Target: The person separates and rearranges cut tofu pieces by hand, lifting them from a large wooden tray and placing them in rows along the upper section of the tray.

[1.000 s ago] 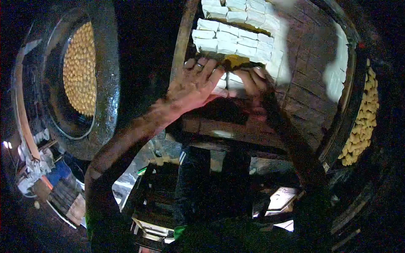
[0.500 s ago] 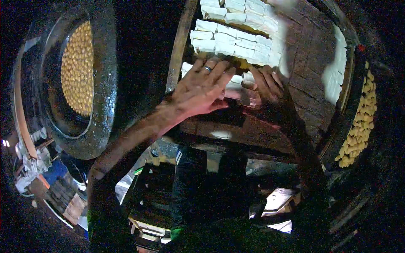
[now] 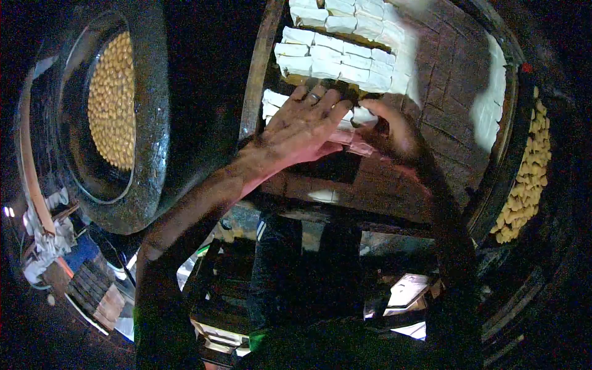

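White tofu blocks (image 3: 330,57) lie in rows on a dark wood-edged tray in front of me. My left hand (image 3: 300,123), with a ring on one finger, lies flat over the nearest row, its fingers stretched forward and touching the blocks. To its right, my right hand (image 3: 398,139) is curled, thumb and fingers closed around a small tofu block (image 3: 364,115) at the row's end. Pinkish-lit blocks (image 3: 351,143) show below and between the hands. The undersides of both hands are hidden.
At the left is a large round pan (image 3: 151,123) full of small golden pieces (image 3: 114,102). A heap of yellow pieces (image 3: 524,191) lies beyond the tray's right side. The tray's wooden rim (image 3: 256,80) runs along the left. Uncut-looking brownish slab (image 3: 453,92) covers the tray's right part.
My right hand has gone from fingers stretched over the blocks to curled around one at the row's end. My left hand has shifted only slightly.
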Action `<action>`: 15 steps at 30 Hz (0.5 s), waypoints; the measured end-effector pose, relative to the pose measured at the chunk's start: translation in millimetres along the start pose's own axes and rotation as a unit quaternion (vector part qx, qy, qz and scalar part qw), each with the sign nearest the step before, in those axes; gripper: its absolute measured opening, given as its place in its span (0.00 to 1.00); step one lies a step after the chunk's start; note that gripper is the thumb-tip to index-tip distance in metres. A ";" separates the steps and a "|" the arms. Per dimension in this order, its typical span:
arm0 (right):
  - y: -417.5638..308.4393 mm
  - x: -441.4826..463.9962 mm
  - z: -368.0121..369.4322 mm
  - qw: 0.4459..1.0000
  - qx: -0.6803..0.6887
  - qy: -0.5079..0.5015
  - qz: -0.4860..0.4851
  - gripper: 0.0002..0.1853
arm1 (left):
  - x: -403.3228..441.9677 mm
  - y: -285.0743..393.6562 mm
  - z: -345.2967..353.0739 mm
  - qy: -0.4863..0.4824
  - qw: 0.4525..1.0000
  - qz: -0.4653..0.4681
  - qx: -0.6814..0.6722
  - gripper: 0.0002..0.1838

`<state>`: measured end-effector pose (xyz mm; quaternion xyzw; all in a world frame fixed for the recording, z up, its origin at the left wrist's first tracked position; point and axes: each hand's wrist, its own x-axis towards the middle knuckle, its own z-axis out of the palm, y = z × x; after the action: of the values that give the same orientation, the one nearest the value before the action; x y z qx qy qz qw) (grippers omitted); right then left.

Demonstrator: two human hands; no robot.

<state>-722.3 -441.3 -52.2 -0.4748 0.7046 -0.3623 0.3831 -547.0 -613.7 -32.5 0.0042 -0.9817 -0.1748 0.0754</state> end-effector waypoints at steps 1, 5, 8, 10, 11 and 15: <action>4.2 2.8 -5.1 0.998 -0.050 -0.033 0.012 0.20 | -0.3 0.1 -0.1 0.000 1.000 0.000 0.000 0.38; 12.2 7.8 -8.4 0.992 -0.093 -0.081 0.040 0.17 | 1.1 -2.8 -3.2 -0.011 0.999 -0.010 -0.047 0.40; 2.3 8.0 -7.1 0.999 -0.023 0.009 -0.028 0.17 | -0.1 -5.5 -4.5 -0.003 0.997 -0.016 -0.075 0.42; -11.3 12.2 -14.2 0.996 -0.086 -0.026 -0.017 0.17 | -2.5 -5.5 -5.3 0.003 0.997 -0.017 -0.080 0.43; -15.9 14.1 -16.0 0.993 -0.108 -0.037 -0.014 0.17 | -2.7 -4.1 -5.0 0.002 0.998 -0.012 -0.063 0.43; -27.5 18.4 -17.3 0.981 -0.179 -0.078 0.020 0.20 | -1.9 -0.3 -3.4 -0.010 0.998 -0.009 -0.061 0.43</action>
<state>-731.5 -464.0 -24.1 -0.5486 0.7352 -0.1845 0.3529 -544.7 -615.1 -29.8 0.0070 -0.9699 -0.2348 0.0645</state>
